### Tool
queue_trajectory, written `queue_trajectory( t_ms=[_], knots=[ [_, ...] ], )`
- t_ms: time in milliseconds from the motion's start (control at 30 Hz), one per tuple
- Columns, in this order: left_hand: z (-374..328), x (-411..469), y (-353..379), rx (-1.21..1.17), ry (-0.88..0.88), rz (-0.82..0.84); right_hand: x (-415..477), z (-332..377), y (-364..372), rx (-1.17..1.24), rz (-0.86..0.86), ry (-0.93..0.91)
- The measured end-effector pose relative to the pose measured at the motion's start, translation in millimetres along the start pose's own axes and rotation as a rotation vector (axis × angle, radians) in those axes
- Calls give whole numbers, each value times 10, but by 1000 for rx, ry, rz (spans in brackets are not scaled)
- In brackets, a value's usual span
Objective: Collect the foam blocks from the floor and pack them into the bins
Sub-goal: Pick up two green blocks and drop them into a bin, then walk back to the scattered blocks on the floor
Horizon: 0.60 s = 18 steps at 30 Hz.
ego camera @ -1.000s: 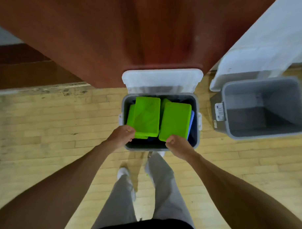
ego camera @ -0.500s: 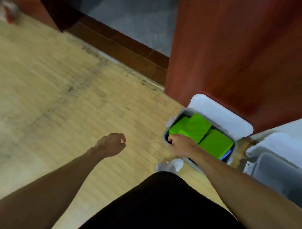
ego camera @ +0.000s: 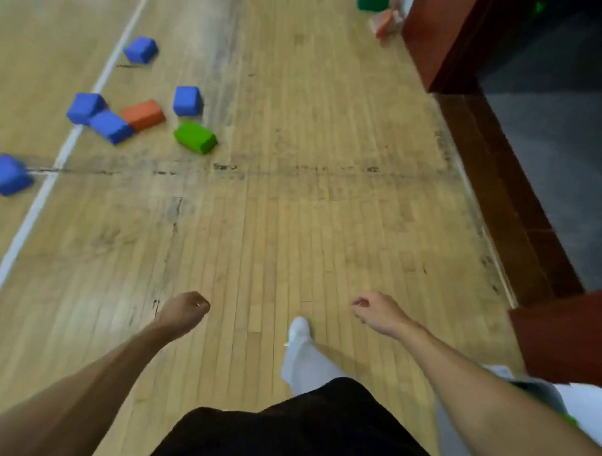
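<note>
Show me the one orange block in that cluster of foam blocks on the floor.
The orange block, mid-cluster, between a blue block on its left and the green block on its right; every other block is blue or green.

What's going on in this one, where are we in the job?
A person is mid-stride on a wooden floor, one foot forward. Both the left hand and the right hand are loosely curled and hold nothing. Ahead to the left, foam blocks still lie on the floor: five blue blocks, an orange block and a green block, none touched.
</note>
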State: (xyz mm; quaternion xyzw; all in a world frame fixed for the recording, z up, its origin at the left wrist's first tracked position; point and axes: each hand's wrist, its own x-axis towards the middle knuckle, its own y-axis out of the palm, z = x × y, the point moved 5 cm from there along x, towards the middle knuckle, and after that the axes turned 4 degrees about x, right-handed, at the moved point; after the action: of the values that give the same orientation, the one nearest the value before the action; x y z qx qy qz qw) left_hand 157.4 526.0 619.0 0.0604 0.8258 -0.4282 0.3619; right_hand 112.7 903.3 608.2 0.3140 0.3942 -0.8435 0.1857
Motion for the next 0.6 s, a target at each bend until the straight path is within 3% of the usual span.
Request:
queue_trajectory(
  t_ms=[133, 233, 367, 600],
  knots=[
    [991, -6, 52, -498, -318, -53, 514, 635, 577, 24, 117, 36],
    [1460, 111, -120, -708, -468, -70, 993, 1166, 985, -26, 203, 80],
    [1893, 375, -671, -891, -633, -100, 1657, 2128, 1432, -53, 315, 113],
    [2399, 908, -1953, -965, -678, -292, 2458, 4174, 1854, -141, 448, -53]
  ],
)
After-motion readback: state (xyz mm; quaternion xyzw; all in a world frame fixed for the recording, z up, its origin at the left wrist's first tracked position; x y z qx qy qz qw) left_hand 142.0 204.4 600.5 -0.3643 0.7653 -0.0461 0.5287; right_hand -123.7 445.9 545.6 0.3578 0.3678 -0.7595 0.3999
